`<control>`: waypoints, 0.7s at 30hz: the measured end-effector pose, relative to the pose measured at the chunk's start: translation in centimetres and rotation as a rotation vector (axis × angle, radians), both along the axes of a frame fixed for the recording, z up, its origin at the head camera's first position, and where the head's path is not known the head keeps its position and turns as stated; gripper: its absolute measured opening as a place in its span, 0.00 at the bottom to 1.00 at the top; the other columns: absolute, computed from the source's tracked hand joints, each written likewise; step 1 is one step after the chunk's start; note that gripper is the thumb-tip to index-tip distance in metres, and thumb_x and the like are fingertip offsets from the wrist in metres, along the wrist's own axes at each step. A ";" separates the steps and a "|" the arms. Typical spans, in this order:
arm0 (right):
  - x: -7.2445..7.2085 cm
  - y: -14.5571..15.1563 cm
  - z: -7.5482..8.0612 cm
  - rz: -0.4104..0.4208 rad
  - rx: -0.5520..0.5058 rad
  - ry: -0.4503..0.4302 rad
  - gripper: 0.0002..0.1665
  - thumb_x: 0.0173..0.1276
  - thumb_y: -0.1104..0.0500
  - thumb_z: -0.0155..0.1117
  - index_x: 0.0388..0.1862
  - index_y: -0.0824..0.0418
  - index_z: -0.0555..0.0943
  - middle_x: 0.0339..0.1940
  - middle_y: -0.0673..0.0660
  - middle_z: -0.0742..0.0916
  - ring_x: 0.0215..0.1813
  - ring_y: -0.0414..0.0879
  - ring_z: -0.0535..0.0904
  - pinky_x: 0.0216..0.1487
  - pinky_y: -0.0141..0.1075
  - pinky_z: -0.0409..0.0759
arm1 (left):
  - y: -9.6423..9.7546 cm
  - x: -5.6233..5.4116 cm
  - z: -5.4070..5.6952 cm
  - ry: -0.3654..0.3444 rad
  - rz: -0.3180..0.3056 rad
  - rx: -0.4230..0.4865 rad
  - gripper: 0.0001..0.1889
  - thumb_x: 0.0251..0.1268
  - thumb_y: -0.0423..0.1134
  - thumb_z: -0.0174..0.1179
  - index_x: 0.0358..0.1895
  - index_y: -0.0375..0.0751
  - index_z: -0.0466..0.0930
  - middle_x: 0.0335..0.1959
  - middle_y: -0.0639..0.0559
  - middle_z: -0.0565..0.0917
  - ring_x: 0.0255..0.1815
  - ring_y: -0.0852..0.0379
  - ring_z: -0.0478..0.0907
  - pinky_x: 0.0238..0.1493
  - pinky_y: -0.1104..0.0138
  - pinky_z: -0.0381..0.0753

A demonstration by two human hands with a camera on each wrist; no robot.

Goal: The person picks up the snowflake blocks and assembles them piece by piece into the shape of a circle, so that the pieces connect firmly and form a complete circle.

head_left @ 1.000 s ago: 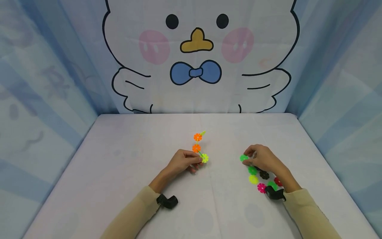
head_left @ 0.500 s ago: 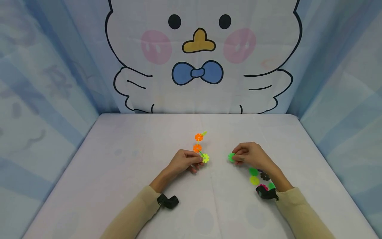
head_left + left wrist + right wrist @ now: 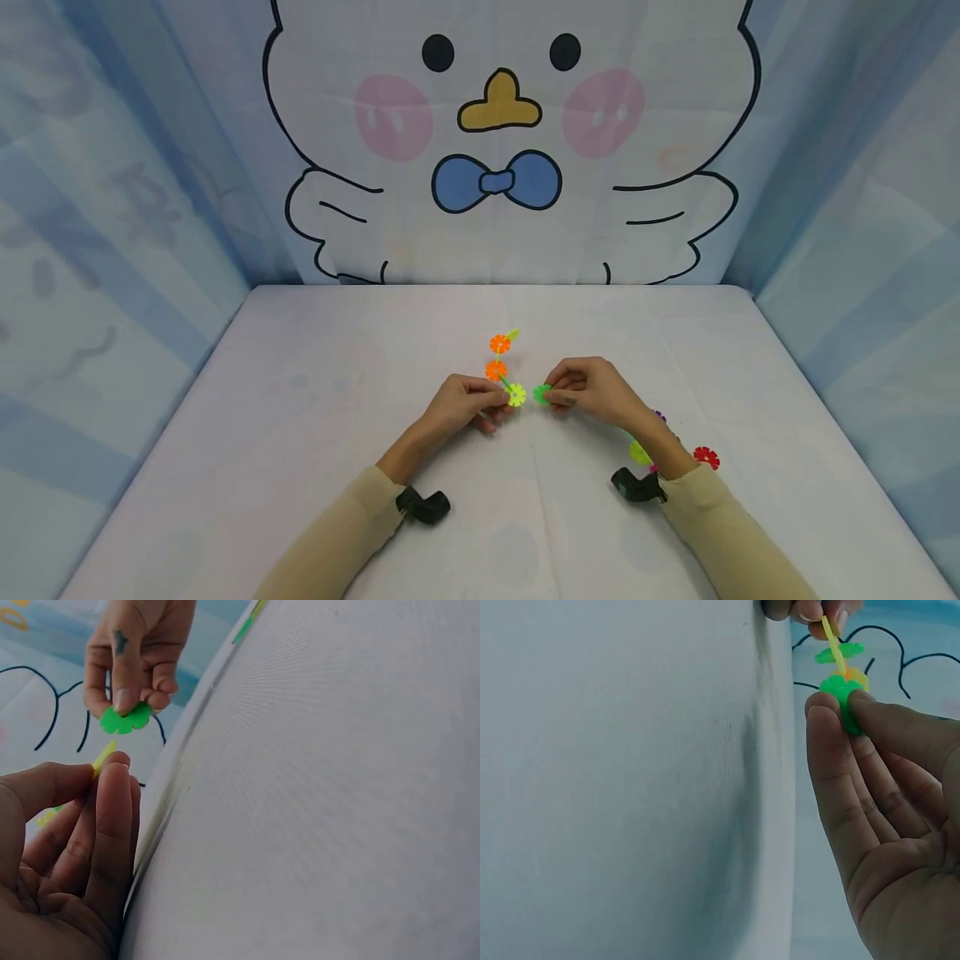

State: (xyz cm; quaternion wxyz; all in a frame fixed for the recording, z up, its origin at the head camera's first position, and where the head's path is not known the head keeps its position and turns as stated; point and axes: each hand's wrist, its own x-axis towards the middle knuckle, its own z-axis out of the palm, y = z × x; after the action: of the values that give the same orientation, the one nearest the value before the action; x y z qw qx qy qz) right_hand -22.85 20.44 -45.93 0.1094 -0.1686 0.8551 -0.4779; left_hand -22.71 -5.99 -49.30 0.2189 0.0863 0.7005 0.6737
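My left hand [image 3: 467,403] pinches a yellow notched disc [image 3: 516,395] between thumb and fingertips. That disc ends a chain of interlocking discs: a green one [image 3: 506,383] seen edge-on joins it to orange discs [image 3: 496,370], and a yellow-green disc [image 3: 513,334] is at the far end. My right hand [image 3: 596,390] pinches a green notched disc [image 3: 542,394] by its edge, a small gap to the right of the yellow disc. In the left wrist view the green disc [image 3: 126,718] faces the yellow disc [image 3: 105,757], which is nearly edge-on.
Loose discs lie on the white table [image 3: 337,433] by my right forearm, partly hidden under it: a yellow one [image 3: 640,453], a red one [image 3: 707,457] and a purple one [image 3: 659,415]. A printed cloth backdrop [image 3: 495,242] stands behind the table.
My right hand has carried the green disc leftward from the loose discs to close beside the yellow disc. My left hand and the chain have stayed nearly still.
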 end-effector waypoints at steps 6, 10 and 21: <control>0.2 -0.8 -0.1 0.021 0.002 0.008 0.07 0.70 0.60 0.76 0.40 0.63 0.88 0.36 0.59 0.93 0.36 0.47 0.92 0.41 0.31 0.88 | 0.1 0.1 0.1 0.000 -0.001 0.000 0.12 0.71 0.37 0.69 0.48 0.30 0.90 0.38 0.42 0.94 0.30 0.61 0.85 0.30 0.69 0.88; 0.3 -1.1 -0.1 0.022 0.005 0.017 0.06 0.70 0.61 0.76 0.40 0.63 0.88 0.37 0.60 0.93 0.37 0.47 0.91 0.40 0.30 0.87 | 0.1 0.0 0.0 0.000 0.002 -0.004 0.12 0.71 0.37 0.68 0.48 0.30 0.90 0.38 0.42 0.94 0.30 0.60 0.85 0.30 0.69 0.88; 0.5 -1.4 -0.2 -0.004 -0.001 0.042 0.04 0.70 0.62 0.75 0.38 0.62 0.88 0.36 0.59 0.93 0.36 0.46 0.91 0.39 0.31 0.87 | 0.0 0.0 0.1 0.011 0.009 -0.013 0.12 0.72 0.37 0.68 0.48 0.31 0.90 0.39 0.41 0.94 0.30 0.60 0.85 0.30 0.69 0.89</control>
State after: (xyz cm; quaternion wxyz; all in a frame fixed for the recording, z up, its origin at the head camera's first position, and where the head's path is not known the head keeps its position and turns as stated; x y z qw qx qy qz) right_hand -22.32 18.99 -46.15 0.0906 -0.1770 0.8573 -0.4748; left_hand -22.69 -6.00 -49.20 0.2129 0.0854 0.7064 0.6696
